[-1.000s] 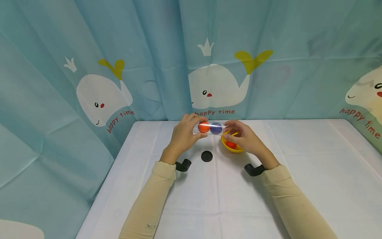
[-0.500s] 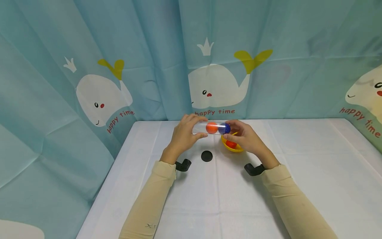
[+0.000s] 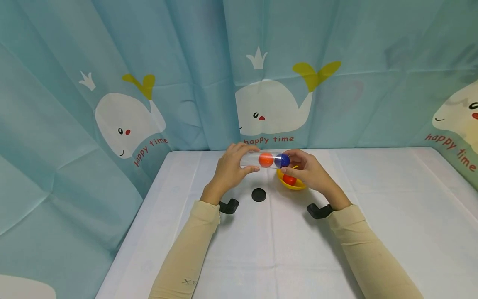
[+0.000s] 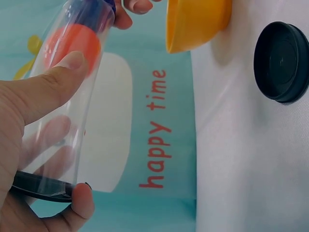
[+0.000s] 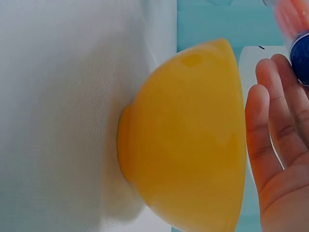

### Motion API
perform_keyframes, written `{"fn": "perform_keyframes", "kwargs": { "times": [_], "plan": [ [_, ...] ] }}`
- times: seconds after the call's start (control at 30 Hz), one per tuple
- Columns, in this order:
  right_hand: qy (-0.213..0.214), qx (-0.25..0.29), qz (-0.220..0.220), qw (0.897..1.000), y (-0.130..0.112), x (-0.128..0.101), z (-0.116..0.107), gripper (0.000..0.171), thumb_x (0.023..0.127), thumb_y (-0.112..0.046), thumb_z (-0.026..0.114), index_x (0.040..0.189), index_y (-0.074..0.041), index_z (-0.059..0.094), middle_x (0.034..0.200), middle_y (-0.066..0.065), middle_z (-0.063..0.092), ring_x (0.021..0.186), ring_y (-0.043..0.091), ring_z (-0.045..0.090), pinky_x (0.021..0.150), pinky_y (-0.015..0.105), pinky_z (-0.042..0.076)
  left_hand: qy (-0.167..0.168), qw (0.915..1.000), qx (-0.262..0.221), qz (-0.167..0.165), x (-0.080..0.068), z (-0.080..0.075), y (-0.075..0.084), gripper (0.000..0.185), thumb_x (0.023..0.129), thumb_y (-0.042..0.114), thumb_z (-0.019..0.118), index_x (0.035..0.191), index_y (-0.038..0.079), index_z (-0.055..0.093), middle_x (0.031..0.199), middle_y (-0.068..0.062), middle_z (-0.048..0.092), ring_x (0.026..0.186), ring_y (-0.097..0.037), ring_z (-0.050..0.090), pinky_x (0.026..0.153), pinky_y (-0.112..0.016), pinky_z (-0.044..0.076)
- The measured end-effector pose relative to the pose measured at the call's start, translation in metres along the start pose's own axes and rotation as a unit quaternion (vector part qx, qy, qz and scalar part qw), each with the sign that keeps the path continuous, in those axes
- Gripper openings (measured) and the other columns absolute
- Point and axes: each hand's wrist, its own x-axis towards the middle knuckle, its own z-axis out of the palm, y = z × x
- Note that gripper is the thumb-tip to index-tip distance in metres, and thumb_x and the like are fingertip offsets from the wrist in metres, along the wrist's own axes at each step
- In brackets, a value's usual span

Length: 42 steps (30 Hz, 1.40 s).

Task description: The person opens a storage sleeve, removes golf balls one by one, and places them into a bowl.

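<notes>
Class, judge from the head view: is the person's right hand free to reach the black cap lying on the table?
Probably not at once: the right hand is at the clear tube's end by the blue ball. Otherwise the black cap lies uncovered, nothing blocking it.

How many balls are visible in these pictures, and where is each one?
3. An orange ball and a blue ball sit inside the clear tube held by both hands. A red ball lies in the yellow bowl; the right hand may hide more there.
</notes>
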Motion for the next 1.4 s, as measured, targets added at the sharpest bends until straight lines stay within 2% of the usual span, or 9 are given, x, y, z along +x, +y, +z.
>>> {"fn": "perform_keyframes", "kwargs": {
  "times": [0.33, 0.53, 0.73, 1.13, 1.4],
  "plan": [
    [-0.008, 0.015, -0.001, 1.000, 0.000, -0.001, -0.003, 0.048, 0.097, -0.018, 0.072, 0.139, -0.004, 0.053, 0.128, 0.020, 0.065, 0.111, 0.035, 0.066, 0.086, 0.019, 0.058, 0.006, 0.9999, -0.009, 0.002, 0.000, -0.001, -0.002, 0.052, 0.083, 0.031, 0.085, 0.131, 0.024, 0.066, 0.131, 0.003, 0.064, 0.119, -0.023, 0.054, 0.089, -0.045, 0.056],
    [-0.001, 0.001, -0.006, 1.000, 0.002, -0.001, -0.006, 0.047, 0.096, -0.019, 0.073, 0.138, -0.007, 0.054, 0.128, 0.019, 0.067, 0.111, 0.034, 0.068, 0.087, 0.020, 0.058, 0.010, 0.9997, -0.023, -0.004, 0.000, -0.002, -0.002, 0.051, 0.083, 0.028, 0.086, 0.130, 0.023, 0.066, 0.130, 0.002, 0.064, 0.122, -0.023, 0.053, 0.095, -0.046, 0.054],
    [0.008, -0.028, -0.017, 0.999, 0.004, -0.002, -0.008, 0.049, 0.097, -0.023, 0.073, 0.140, -0.009, 0.055, 0.128, 0.017, 0.067, 0.109, 0.030, 0.064, 0.086, 0.019, 0.056, 0.014, 0.9994, -0.033, -0.001, 0.000, -0.004, -0.002, 0.052, 0.083, 0.030, 0.085, 0.131, 0.022, 0.066, 0.130, 0.001, 0.064, 0.121, -0.023, 0.054, 0.096, -0.045, 0.054],
    [0.028, -0.047, -0.022, 0.998, 0.007, -0.003, -0.015, 0.046, 0.096, -0.023, 0.073, 0.137, -0.010, 0.059, 0.114, 0.014, 0.065, 0.102, 0.028, 0.059, 0.081, 0.022, 0.054, 0.021, 0.9988, -0.045, 0.004, 0.000, -0.003, -0.006, 0.052, 0.081, 0.026, 0.087, 0.129, 0.022, 0.066, 0.129, -0.003, 0.066, 0.117, -0.023, 0.054, 0.094, -0.044, 0.054],
    [0.043, -0.060, -0.021, 0.997, 0.010, -0.004, -0.022, 0.044, 0.094, -0.019, 0.075, 0.134, -0.008, 0.061, 0.109, 0.014, 0.065, 0.101, 0.027, 0.060, 0.084, 0.021, 0.053, 0.018, 0.9989, -0.044, 0.001, 0.000, -0.004, -0.004, 0.053, 0.081, 0.027, 0.087, 0.130, 0.022, 0.066, 0.130, -0.002, 0.065, 0.117, -0.023, 0.054, 0.092, -0.044, 0.054]
  ]
}}
